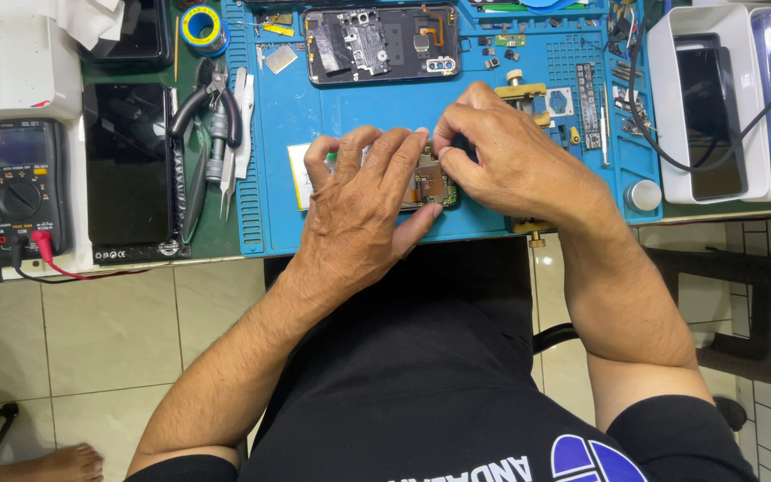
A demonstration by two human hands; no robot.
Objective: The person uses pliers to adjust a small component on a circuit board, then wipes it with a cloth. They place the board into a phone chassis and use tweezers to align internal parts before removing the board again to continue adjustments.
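Note:
My left hand (363, 205) lies flat over an opened phone on the blue work mat (296, 116), fingers spread and pressing it down. Only a brown and gold circuit board part (430, 183) and a white edge (297, 174) of that phone show. My right hand (506, 156) is curled beside it, its fingertips pinched at the board's upper edge. Whether it holds a small tool or part I cannot tell.
A second opened phone body (381, 43) lies at the mat's far edge. Pliers (211, 98), tweezers (232, 147), a solder reel (201, 27), a dark phone screen (128, 165) and a multimeter (18, 183) sit left. A white box (707, 107) holding a phone stands right.

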